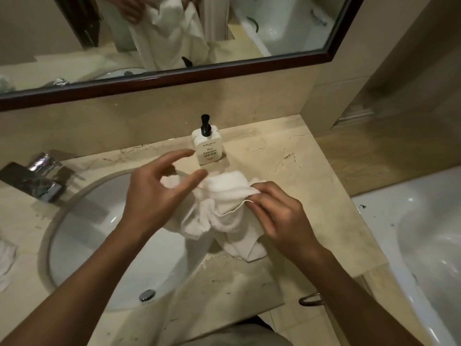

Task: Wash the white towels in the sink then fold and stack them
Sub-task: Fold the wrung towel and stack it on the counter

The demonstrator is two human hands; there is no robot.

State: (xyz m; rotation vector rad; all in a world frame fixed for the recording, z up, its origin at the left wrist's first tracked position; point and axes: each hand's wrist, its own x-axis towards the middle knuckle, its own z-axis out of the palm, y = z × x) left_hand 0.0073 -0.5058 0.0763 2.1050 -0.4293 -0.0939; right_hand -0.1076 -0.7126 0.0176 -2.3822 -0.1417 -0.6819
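Head view. Both forearms enter from bottom edge, converging over counter [287,156] beside sink [82,221].

Left hand [154,196]: above sink's right rim, fingers spread wide and lightly bent, thumb and index apart, holding nothing; fingertips hover just over towel's left side.

Right hand [277,213]: fingers curled, thumb and index pinching hemmed edge of white towel [224,208].

Towel: crumpled, bunched on counter at sink's right rim, left part overhanging basin, lower fold reaching toward counter front edge. Whether wet or dry: cannot tell.

Soap bottle [206,146]: upright w/ black pump, near rear wall, just behind towel, not touching.

Open room: bare marble right of towel out to counter's right edge; bathtub [424,245] beyond that edge. Basin open left of hands; drain [147,295] near front rim.

Faucet [37,181]: at sink's left rear, well apart from hands.

Second white cloth [6,258]: at frame's left edge on counter, partly cut off.

Mirror [174,33]: above rear wall, reflecting hands w/ white fabric.
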